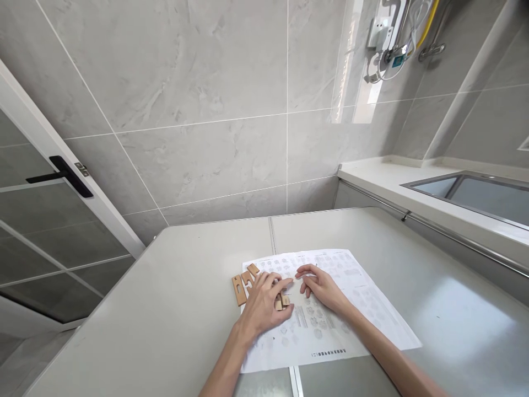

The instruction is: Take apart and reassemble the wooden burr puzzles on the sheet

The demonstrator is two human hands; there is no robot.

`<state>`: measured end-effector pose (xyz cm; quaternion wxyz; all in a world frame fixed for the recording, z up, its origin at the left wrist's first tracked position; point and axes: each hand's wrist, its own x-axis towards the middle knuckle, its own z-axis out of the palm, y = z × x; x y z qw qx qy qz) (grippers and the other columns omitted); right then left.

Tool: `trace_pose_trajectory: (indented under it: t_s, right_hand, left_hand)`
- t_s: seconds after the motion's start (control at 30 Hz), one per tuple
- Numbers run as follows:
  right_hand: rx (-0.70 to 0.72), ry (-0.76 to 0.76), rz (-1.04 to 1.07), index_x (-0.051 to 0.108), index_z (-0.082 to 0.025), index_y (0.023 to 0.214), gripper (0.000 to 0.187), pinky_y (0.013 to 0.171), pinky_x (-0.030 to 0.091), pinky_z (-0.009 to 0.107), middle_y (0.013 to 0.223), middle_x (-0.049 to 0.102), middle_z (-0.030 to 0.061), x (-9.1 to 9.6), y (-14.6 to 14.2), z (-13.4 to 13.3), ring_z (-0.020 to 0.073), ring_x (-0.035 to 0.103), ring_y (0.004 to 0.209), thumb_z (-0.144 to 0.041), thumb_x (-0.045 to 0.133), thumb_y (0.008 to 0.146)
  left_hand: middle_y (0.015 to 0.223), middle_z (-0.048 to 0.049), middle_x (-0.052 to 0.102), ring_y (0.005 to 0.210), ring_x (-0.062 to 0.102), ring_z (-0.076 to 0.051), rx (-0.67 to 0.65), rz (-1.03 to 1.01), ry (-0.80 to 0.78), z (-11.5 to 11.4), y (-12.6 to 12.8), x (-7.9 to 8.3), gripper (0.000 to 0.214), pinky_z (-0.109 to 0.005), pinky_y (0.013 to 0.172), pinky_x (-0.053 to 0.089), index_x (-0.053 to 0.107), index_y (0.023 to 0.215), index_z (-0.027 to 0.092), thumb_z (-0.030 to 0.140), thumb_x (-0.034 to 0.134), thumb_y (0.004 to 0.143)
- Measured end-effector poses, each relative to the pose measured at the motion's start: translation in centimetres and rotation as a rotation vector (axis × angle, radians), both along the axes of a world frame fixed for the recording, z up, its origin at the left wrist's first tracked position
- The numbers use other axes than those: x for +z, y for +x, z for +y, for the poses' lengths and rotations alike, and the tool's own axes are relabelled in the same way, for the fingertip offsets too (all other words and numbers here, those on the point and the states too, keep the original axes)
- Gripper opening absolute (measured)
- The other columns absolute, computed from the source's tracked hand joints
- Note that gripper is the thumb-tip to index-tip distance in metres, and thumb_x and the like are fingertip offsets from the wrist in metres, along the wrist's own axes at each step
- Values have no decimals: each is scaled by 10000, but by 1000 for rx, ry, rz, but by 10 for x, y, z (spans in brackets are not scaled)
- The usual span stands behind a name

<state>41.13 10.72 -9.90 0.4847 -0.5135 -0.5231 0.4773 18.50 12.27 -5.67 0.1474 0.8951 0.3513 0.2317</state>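
Note:
My left hand (264, 300) is curved around small notched wooden puzzle pieces (285, 301), with its thumb and fingers on either side of them; part of the pieces is hidden under the palm. Just left of it lie more flat wooden pieces: one with a slot and a number 2 (238, 290), a notched one (247, 279), and a short one (253, 269) further back. Over the sheet, my right hand (320, 285) hovers or rests with its fingers loosely bent and apart, and nothing shows in it. A printed instruction sheet (355, 320) with line drawings lies beneath both hands.
The sheet lies on a pale table (173, 309) with a seam down its middle. Behind stands a grey tiled wall (206, 82). A counter with a sink (475, 190) runs along the right, a rail below its edge. At left is a glass-paned door (45, 237).

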Motion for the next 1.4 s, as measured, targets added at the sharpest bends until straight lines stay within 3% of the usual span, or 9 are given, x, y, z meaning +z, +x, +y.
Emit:
trace_pose_trajectory:
  t_s: [0.2,0.33,0.4,0.47,0.63,0.7,0.8,1.0,1.4]
  right_hand:
    - [-3,-36,-44,620,-220,1015,201,627,522,314,977,743,34,4,0,0,131,624,598,-378,553,911]
    - [-11,-45,-49,635,-217,995,197,610,514,306,941,749,30,5,2,-1,133,621,590,-376,560,905]
    - [-13,-46,-47,644,-217,987,197,605,516,301,941,748,33,5,3,0,142,638,616,-373,555,907]
    - [-17,-42,-44,650,-218,978,193,601,518,297,943,747,36,3,4,1,153,656,649,-364,543,910]
    - [-34,-26,-75,654,-225,959,173,578,504,293,937,749,36,-2,2,2,167,666,668,-325,525,904]
    - [-29,-14,-112,659,-229,957,175,586,496,295,932,753,34,-3,0,1,174,672,682,-319,516,910]
    - [-23,18,-182,665,-233,949,184,636,497,307,917,758,28,-3,-2,0,177,677,689,-319,504,923]
    - [-17,32,-251,663,-239,936,198,682,494,323,926,756,26,3,-4,-3,187,675,696,-325,485,932]
    - [-6,17,-279,667,-246,913,214,666,477,327,909,754,35,14,-6,-7,204,670,702,-349,479,912]
  left_hand:
    - [1172,-53,688,1210,551,-293,31,5,80,8,-8,-4,449,-490,1078,452,718,1165,306,87,592,794]
    - [1387,-58,626,1341,508,-312,61,-101,40,18,-17,1,438,-525,1130,436,669,1294,330,191,631,879]
    - [1447,-69,585,1355,522,-286,161,-280,-6,30,-27,5,444,-484,1138,450,603,1380,325,300,630,938]
    - [1371,-78,628,1309,567,-258,301,-457,-3,47,-44,5,322,-451,1134,454,638,1297,290,357,552,994]
    - [1186,-117,694,1028,682,-257,637,-683,-147,94,-100,-17,373,-410,942,547,694,1084,213,516,659,868]
    - [1059,-119,719,902,704,-237,681,-715,-184,103,-116,-25,417,-393,853,567,669,1071,189,555,554,909]
    - [944,-93,733,821,705,-217,651,-697,-237,103,-122,-28,414,-362,806,569,672,1033,183,552,528,910]
    - [949,-60,765,849,708,-226,544,-516,-301,86,-105,-25,317,-336,801,553,730,972,219,500,658,845]
    - [957,-54,772,860,724,-230,535,-402,-291,83,-101,-22,299,-332,776,563,704,1019,225,466,576,896]
